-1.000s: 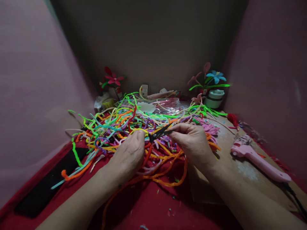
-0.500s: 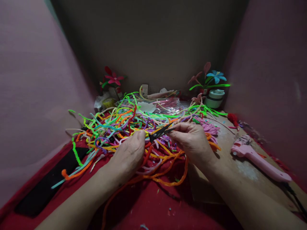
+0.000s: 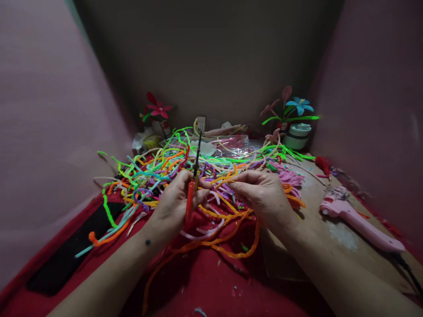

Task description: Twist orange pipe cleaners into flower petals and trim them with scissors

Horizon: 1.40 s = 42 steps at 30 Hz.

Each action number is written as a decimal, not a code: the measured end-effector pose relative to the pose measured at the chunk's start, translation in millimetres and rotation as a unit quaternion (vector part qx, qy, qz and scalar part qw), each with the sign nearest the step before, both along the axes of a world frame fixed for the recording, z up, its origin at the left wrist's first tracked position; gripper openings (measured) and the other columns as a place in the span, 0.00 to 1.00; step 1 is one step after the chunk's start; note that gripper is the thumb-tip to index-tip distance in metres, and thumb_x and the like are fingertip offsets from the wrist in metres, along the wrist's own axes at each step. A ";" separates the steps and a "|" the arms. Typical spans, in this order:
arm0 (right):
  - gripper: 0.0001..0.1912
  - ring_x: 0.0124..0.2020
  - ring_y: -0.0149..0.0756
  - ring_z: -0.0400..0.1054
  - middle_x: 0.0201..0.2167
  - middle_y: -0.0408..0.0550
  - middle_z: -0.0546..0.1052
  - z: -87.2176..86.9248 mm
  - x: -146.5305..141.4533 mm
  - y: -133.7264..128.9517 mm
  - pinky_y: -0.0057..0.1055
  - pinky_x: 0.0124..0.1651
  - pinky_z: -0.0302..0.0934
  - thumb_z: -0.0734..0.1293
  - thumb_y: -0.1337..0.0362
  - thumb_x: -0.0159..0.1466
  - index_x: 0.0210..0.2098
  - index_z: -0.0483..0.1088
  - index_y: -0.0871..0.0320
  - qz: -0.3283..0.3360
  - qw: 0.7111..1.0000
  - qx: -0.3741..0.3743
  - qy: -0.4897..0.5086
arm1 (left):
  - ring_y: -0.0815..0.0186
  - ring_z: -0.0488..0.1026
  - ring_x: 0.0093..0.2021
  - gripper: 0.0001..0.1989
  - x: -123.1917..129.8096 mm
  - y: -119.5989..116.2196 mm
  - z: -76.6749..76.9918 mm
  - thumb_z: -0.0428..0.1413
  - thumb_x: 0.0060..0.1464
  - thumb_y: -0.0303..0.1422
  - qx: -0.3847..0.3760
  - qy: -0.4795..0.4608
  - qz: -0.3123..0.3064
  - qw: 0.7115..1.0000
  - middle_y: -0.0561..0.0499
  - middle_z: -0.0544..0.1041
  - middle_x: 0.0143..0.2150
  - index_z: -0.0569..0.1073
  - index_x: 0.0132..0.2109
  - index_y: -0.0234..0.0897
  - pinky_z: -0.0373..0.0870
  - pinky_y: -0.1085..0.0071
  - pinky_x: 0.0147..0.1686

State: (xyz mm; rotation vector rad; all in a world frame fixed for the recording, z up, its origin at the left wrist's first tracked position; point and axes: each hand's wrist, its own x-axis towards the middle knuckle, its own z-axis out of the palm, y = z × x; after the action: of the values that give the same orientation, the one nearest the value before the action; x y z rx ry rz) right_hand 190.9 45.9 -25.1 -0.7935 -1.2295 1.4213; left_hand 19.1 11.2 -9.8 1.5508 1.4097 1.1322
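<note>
My left hand (image 3: 175,200) is closed around scissors (image 3: 190,200) with a red handle. Their dark blades point up and away, over the pile. My right hand (image 3: 264,193) is to the right of it, thumb and forefinger pinched together at an orange-yellow pipe cleaner (image 3: 222,181); most of it blends into the heap behind. Both hands are held above the near side of a tangled heap of pipe cleaners (image 3: 158,169) in many colours. A long orange pipe cleaner (image 3: 231,253) loops below my hands on the red cloth (image 3: 198,281).
A pink hot glue gun (image 3: 363,226) lies on a board (image 3: 307,176) at the right. A black flat object (image 3: 66,255) is at the left. Behind the heap stand a red flower (image 3: 159,108), a blue flower (image 3: 300,105), a lidded jar (image 3: 297,135) and a clear plastic wrapper (image 3: 231,145).
The scissors have swung from pointing right, blades apart near my right fingers, to pointing up. My left hand has turned so its thumb side shows. My right hand has hardly moved.
</note>
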 end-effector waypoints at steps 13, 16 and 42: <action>0.07 0.42 0.38 0.73 0.37 0.44 0.79 -2.6 -9.3 -19.2 0.37 0.48 0.66 0.68 0.71 0.54 0.28 0.76 0.52 0.087 0.991 0.087 0.058 | 0.70 0.72 0.25 0.10 11.8 -15.0 5.1 0.59 0.48 0.33 0.020 -0.069 -0.030 0.997 0.55 0.74 0.28 0.66 0.36 0.35 0.70 0.75 0.26; 0.06 0.42 0.38 0.72 0.37 0.44 0.79 -4.7 -9.3 -19.8 0.37 0.49 0.65 0.68 0.70 0.55 0.29 0.76 0.53 0.083 0.990 0.104 0.036 | 0.71 0.72 0.24 0.11 12.1 -15.4 4.9 0.60 0.46 0.32 0.020 -0.082 -0.031 0.996 0.56 0.73 0.28 0.66 0.36 0.36 0.70 0.75 0.25; 0.11 0.11 0.18 0.45 0.09 0.34 0.58 0.6 -5.5 -6.2 0.21 0.14 0.36 0.73 0.61 0.47 0.22 0.71 0.63 0.102 0.991 -0.074 0.036 | 0.72 0.67 0.26 0.08 -0.8 -9.2 -4.1 0.54 0.47 0.28 0.090 0.047 0.035 0.994 0.56 0.69 0.29 0.62 0.35 0.38 0.64 0.75 0.26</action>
State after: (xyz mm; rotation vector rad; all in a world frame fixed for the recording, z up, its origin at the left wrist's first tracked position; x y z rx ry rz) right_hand 185.4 39.7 -24.5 -0.7241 -1.1858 1.7100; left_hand 18.3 1.9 -13.9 1.7120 1.4666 1.2720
